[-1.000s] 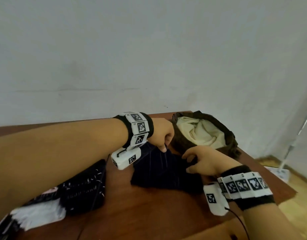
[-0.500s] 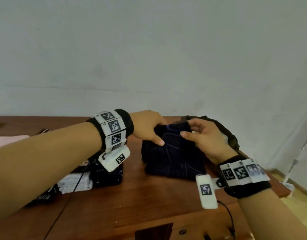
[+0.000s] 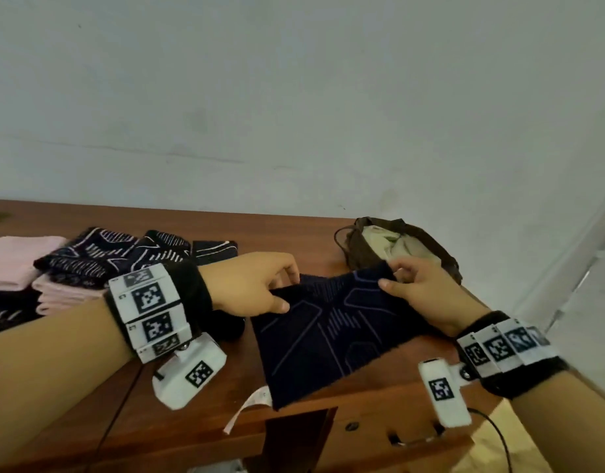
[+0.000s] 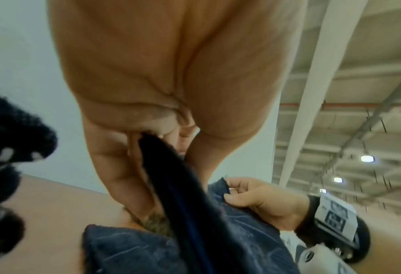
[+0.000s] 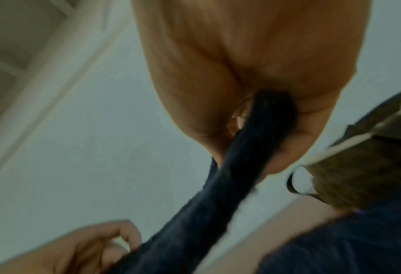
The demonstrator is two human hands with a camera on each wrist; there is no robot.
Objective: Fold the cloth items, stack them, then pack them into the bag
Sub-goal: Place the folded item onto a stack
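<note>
A dark navy cloth point(image 3: 323, 339) with thin purple lines hangs from both my hands above the wooden table point(image 3: 198, 421), its lower edge near the front edge. My left hand point(image 3: 260, 288) pinches its upper left edge; the left wrist view shows the cloth point(image 4: 171, 176) caught between thumb and fingers. My right hand point(image 3: 413, 285) pinches the upper right corner, and the right wrist view shows the cloth point(image 5: 265, 129) running out of the grip. A brown bag point(image 3: 396, 247) with a pale lining stands open behind my right hand.
Folded dark patterned cloths point(image 3: 116, 254) and pink cloths point(image 3: 18, 261) lie stacked at the table's left. A white label point(image 3: 249, 406) dangles below the held cloth. A grey wall runs behind the table. The floor drops away at right.
My hands have spread apart and opened the navy cloth out flat between them. My head has turned left, so the stacks on the left have come into view.
</note>
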